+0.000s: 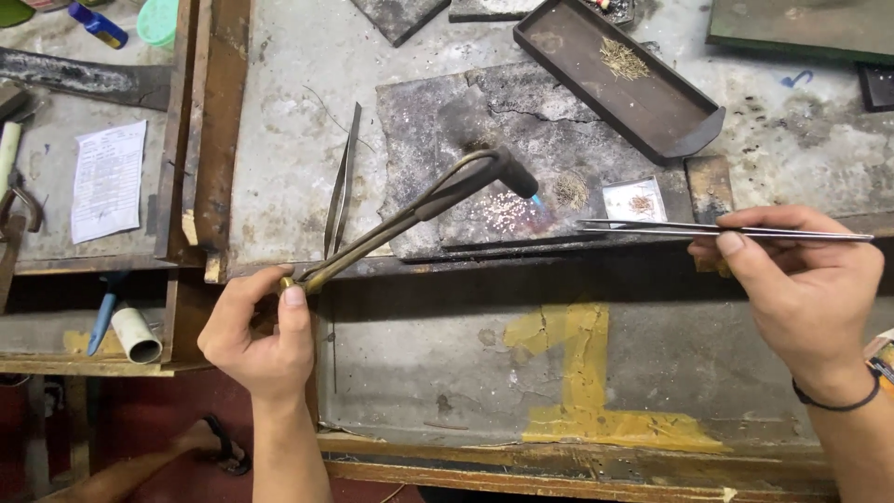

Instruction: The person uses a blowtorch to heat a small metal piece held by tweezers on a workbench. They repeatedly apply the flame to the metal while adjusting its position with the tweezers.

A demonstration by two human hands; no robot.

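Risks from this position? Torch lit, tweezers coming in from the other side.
1. The torch in the left hand has its blue flame playing on tiny loose pieces on the dark slab; they might overheat or scatter.
2. The tweezers in the right hand have tips close to the flame; heat may travel up the metal.
3. A small white tray sits just beside the flame and might scorch.

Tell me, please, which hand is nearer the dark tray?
Right. The right hand holds tweezers just below the tray; the left hand grips the torch far off at lower left.
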